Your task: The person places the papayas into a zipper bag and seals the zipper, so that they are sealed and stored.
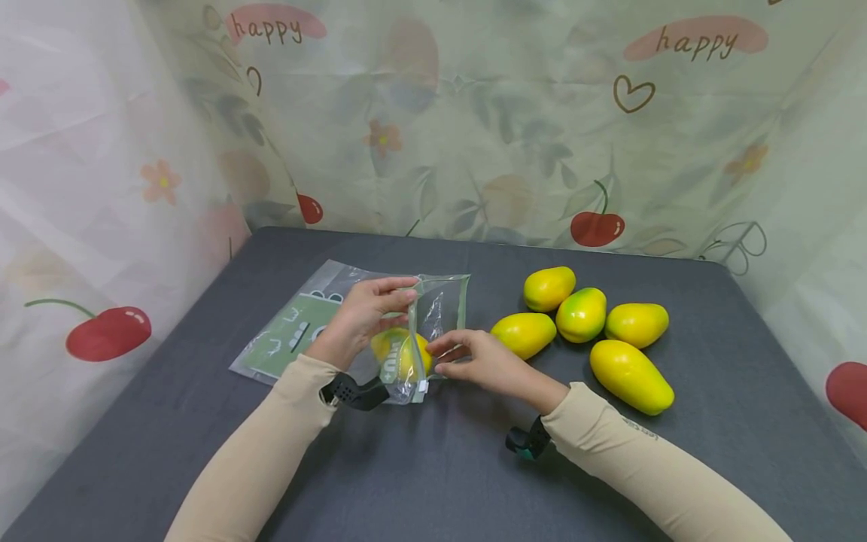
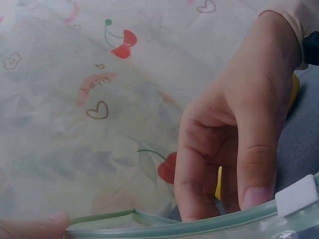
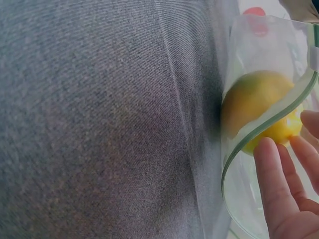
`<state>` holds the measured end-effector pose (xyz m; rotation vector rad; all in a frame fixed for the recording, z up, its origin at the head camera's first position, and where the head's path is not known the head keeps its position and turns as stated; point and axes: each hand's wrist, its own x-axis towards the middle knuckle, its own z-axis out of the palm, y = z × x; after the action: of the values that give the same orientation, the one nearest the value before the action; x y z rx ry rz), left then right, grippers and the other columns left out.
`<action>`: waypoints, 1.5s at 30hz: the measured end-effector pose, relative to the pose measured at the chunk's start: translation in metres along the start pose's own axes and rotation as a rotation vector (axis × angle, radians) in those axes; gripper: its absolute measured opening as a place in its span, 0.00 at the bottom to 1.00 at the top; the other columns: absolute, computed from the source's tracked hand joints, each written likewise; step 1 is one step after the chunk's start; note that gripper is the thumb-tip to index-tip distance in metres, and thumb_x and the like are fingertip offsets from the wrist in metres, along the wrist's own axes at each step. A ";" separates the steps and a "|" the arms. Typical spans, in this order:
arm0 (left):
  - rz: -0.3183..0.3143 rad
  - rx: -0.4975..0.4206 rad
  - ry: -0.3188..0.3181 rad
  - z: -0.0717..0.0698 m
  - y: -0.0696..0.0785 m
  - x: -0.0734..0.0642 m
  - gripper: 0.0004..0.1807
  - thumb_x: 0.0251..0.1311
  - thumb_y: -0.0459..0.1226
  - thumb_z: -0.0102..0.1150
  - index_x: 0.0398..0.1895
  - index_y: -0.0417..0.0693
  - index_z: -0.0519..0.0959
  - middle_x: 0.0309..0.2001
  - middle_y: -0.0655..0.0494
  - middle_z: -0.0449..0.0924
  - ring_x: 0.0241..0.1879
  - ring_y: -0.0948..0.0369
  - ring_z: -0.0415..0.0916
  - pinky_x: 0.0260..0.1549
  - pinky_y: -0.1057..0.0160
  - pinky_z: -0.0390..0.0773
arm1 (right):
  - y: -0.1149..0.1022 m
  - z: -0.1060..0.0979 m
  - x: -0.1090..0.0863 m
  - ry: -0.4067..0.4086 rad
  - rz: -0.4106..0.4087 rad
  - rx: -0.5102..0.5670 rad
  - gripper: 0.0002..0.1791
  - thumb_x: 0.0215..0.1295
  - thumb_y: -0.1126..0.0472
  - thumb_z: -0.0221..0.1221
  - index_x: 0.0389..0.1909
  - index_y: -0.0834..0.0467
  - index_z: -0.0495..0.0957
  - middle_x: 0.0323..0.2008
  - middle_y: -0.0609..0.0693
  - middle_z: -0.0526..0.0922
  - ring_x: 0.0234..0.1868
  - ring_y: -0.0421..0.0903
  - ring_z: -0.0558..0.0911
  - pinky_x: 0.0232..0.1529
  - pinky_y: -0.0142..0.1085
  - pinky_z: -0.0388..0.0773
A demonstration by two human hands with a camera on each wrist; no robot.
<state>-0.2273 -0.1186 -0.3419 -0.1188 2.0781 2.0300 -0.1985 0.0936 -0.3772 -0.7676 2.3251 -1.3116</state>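
A clear slider zip bag (image 1: 440,305) with a green printed panel lies on the table, its mouth held apart and facing right. My left hand (image 1: 362,316) pinches the upper rim of that mouth. Inside the bag, close to the opening, sits a yellow mango (image 1: 415,360). My right hand (image 1: 491,365) is at the mouth, its fingers extended toward the mango; in the right wrist view the fingertips (image 3: 267,149) lie at the bag's green rim, not wrapped round the fruit. A white slider (image 2: 297,195) shows on the rim in the left wrist view.
Several more mangoes lie to the right: one (image 1: 524,335) just behind my right hand, a greenish one (image 1: 581,315) in the middle, and one (image 1: 631,376) nearest the front. The dark grey table (image 1: 420,482) ends at a printed curtain (image 1: 460,150) behind.
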 end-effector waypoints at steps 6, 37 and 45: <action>-0.011 0.003 0.005 0.000 -0.001 0.001 0.20 0.64 0.37 0.60 0.60 0.47 0.78 0.43 0.57 0.77 0.36 0.62 0.74 0.39 0.66 0.82 | 0.000 -0.001 0.000 -0.017 0.009 -0.003 0.18 0.65 0.61 0.62 0.55 0.60 0.78 0.54 0.54 0.81 0.51 0.51 0.81 0.51 0.39 0.80; -0.047 -0.033 -0.002 -0.002 -0.002 0.003 0.20 0.65 0.36 0.60 0.60 0.47 0.77 0.40 0.57 0.76 0.30 0.63 0.73 0.37 0.68 0.82 | 0.002 -0.098 -0.037 0.269 -0.200 0.070 0.27 0.68 0.63 0.59 0.67 0.58 0.67 0.65 0.57 0.70 0.65 0.51 0.71 0.67 0.47 0.66; -0.041 -0.041 -0.007 -0.002 -0.005 0.005 0.20 0.65 0.35 0.59 0.61 0.47 0.77 0.40 0.57 0.77 0.32 0.63 0.75 0.37 0.67 0.82 | 0.034 -0.104 -0.029 0.126 -0.043 0.068 0.34 0.67 0.60 0.60 0.71 0.59 0.60 0.72 0.57 0.61 0.74 0.57 0.57 0.70 0.57 0.55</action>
<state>-0.2311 -0.1201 -0.3474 -0.1596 2.0131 2.0471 -0.2422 0.1954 -0.3527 -0.7369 2.3577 -1.4898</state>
